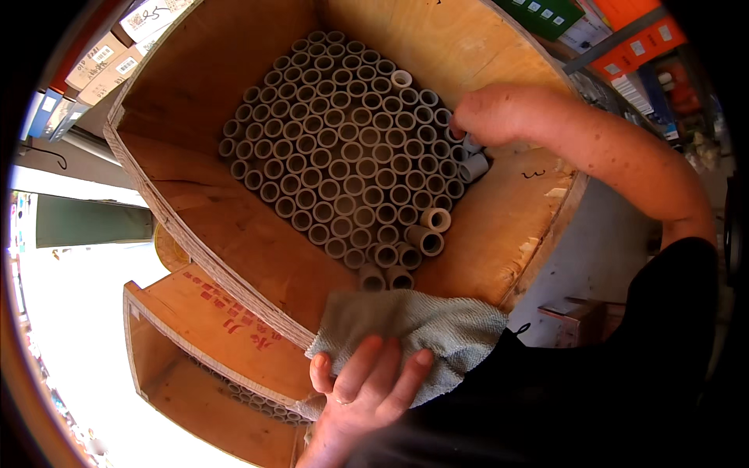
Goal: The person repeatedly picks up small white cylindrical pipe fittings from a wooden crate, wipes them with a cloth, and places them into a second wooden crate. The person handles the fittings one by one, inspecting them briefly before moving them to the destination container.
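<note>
Inside a plywood box (234,251), many short grey plastic pipe pieces (352,152) stand upright in close rows, open ends up. My right hand (488,114) reaches over the right side, its fingers closed around a grey pipe piece (471,144) that they partly cover. Just below it, another pipe piece (473,168) leans on its side. Several more tilted pieces, one of them a grey pipe piece (425,240), lie at the near corner. My left hand (368,380) rests with fingers apart on a grey-green cloth (450,322) draped over the near corner.
A second plywood box (216,333) with red writing stands at lower left, with similar pipe pieces (257,401) inside. Cardboard boxes (111,67) with labels are stacked at upper left. Orange boxes (638,44) line the upper right. Another carton (576,322) sits on the floor at right.
</note>
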### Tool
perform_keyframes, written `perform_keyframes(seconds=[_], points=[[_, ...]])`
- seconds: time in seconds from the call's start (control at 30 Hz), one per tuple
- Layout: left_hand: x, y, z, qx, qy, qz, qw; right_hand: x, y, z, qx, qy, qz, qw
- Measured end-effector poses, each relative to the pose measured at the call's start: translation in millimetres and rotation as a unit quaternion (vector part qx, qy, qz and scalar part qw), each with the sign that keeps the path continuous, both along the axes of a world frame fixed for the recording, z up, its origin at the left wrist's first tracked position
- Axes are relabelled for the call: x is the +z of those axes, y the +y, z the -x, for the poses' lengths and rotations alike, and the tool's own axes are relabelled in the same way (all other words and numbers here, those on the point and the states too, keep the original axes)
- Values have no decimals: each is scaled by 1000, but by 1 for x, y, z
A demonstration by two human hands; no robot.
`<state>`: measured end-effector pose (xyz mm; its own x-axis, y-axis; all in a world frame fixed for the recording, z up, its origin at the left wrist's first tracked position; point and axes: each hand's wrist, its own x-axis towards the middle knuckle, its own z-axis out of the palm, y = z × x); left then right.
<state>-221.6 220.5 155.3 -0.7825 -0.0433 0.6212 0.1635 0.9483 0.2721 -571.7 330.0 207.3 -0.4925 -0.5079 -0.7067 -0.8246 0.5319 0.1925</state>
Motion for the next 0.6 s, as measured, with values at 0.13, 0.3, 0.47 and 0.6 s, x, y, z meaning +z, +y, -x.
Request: perform_keyframes(seconds=[0.13,0.3,0.47,0.6], points=[[3,-5,-2,-16,-15,17,1000,-20,4,4,43,44,-79,995],[-5,-2,0,-8,14,4,1000,-26,3,-1,7,-31,-3,999],[0,-8,-1,-29,-1,19,999,-38,-7,-21,51,7,-59,997],[-1,-11,-1,-36,0,37,999,-49,6,-16,118,8,-51,992]])
